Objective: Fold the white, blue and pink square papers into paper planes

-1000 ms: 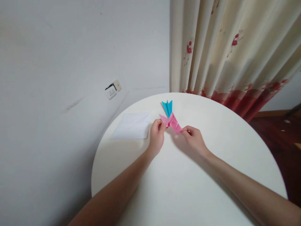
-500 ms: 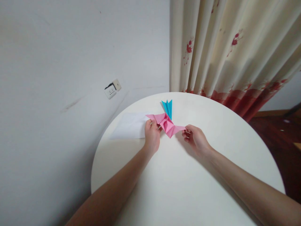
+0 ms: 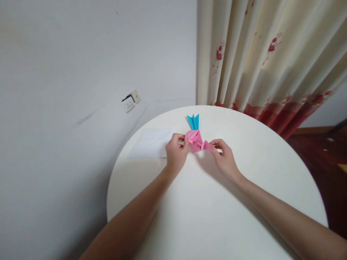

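Observation:
Between my two hands a pink folded paper is held above the table, its middle bunched in creases. My left hand is closed on its left end, thumb and fingers pinching the paper. At the opposite end, my right hand pinches a narrow strip-like part that bends up from the middle. Just behind the pink paper lies a blue folded paper with pointed tips; its near end is hidden by the pink one.
A white sheet of paper lies on the round white table, left of my left hand. A wall with a socket stands along the left. A cream and red curtain hangs behind the table.
The pink paper was stretched wide with both pointed ends showing; now it is more compact and its ends are curled in my fingers. My left hand has shifted its grip towards the middle.

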Tool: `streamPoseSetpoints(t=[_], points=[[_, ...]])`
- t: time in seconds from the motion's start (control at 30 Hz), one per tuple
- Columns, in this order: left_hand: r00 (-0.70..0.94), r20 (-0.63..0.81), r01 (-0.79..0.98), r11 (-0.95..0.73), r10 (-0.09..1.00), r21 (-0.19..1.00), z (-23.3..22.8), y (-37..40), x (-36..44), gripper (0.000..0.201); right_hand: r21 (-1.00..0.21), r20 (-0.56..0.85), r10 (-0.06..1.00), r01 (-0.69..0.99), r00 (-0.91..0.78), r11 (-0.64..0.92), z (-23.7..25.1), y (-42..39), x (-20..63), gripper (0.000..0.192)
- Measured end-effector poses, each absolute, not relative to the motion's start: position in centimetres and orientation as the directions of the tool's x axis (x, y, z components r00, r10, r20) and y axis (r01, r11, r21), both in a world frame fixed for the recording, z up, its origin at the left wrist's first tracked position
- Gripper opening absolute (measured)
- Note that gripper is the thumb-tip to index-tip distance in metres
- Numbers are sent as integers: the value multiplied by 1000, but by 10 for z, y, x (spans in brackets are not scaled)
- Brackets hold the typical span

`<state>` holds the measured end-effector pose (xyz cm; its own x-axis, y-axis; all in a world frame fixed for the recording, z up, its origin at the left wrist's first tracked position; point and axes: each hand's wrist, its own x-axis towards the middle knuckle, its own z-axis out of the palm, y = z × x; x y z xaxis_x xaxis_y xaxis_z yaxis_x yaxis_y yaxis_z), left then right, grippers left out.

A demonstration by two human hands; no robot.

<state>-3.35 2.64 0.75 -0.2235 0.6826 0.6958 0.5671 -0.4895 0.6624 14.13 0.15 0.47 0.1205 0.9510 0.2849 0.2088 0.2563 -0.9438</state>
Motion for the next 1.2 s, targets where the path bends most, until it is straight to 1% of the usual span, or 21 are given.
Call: streamPoseSetpoints(t=[0.07, 0.1, 0.17, 0.27, 0.3, 0.37, 0.43, 0.5, 0.57, 0.73, 0.8, 0.87, 0.93, 0.97, 1.07, 1.2], points=[[-172, 720, 598, -510, 672, 618, 10, 23, -32, 3, -840, 472, 877, 348, 92, 416, 13, -9, 139, 18], [-148, 731, 608, -522, 666, 599, 11, 22, -31, 2, -793, 534, 841, 397, 86, 463, 17, -16, 138, 16], [-111, 752, 620, -546, 650, 563, 14, 20, -29, 3, -720, 616, 783, 466, 87, 514, 26, -27, 136, 16], [-73, 759, 617, -569, 647, 544, 16, 17, -26, 4, -589, 672, 740, 611, 7, 529, 31, -35, 135, 32], [-66, 754, 609, -572, 654, 549, 17, 17, -25, 5, -547, 665, 746, 654, -41, 523, 30, -35, 135, 32], [-59, 735, 585, -573, 676, 574, 17, 15, -24, 9, -499, 617, 777, 701, -125, 509, 26, -30, 136, 20], [-51, 711, 556, -572, 701, 603, 16, 14, -23, 16, -537, 553, 820, 688, -149, 488, 19, -22, 138, 11], [-46, 694, 532, -570, 719, 626, 16, 13, -23, 21, -627, 495, 859, 631, -130, 457, 13, -15, 140, 9], [-56, 687, 512, -570, 725, 643, 16, 12, -23, 23, -686, 464, 878, 580, -117, 440, 10, -10, 142, 11], [-112, 659, 424, -564, 744, 709, 18, 13, -22, 26, -687, 446, 882, 573, -154, 447, 13, -11, 141, 22], [-126, 652, 399, -564, 748, 723, 17, 14, -23, 27, -754, 427, 893, 490, -143, 438, 14, -11, 141, 24], [-139, 651, 385, -565, 746, 730, 16, 16, -24, 28, -862, 367, 922, 326, -126, 388, 15, -8, 143, 23], [-145, 650, 379, -565, 746, 733, 15, 17, -27, 34, -954, 259, 960, 126, -107, 271, 15, -3, 146, 21], [-141, 653, 383, -567, 744, 729, 15, 17, -28, 37, -979, 198, 976, 34, -92, 202, 14, -1, 148, 20], [-73, 673, 426, -587, 736, 688, 17, 17, -32, 41, -985, 47, 997, -169, -55, 37, 11, 5, 151, 22], [59, 668, 447, -617, 742, 647, 17, 17, -32, 43, -954, -81, 994, -282, -77, -99, 10, 5, 150, 26]])
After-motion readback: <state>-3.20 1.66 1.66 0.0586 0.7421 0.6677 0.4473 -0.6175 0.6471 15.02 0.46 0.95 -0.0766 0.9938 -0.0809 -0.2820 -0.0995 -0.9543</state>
